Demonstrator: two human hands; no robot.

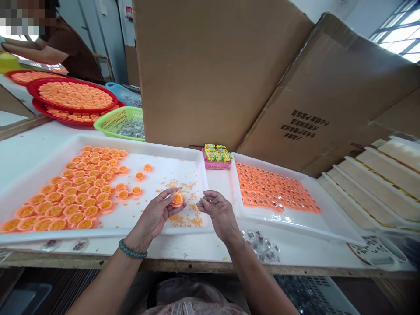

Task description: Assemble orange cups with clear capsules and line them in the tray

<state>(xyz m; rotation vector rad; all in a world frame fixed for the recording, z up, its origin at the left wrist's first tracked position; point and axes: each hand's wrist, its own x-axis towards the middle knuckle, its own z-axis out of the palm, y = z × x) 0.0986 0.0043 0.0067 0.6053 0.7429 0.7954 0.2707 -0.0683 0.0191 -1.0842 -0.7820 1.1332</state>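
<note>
My left hand (160, 209) grips a small orange cup-shaped piece (177, 200) with yellow-orange bits inside, held above the right part of a white tray (157, 159). Many similar orange pieces (70, 199) lie packed on that tray's left side, and loose yellow-orange bits (190, 210) are scattered near my hands. Just to the right, my right hand (219, 212) is pinched on something small and greyish, too small to name. A heap of clear plastic pieces (262, 247) lies on the table beside my right forearm.
On the right, a second white tray (328, 223) bears rows of orange pieces under shiny clear tops. Between the trays stands a pink basket (218, 166) of yellow-green packets. Cardboard sheets (210, 74) rise behind. Stacked trays (377, 188), a green basket (108, 124) and a co-worker (72, 48) are farther off.
</note>
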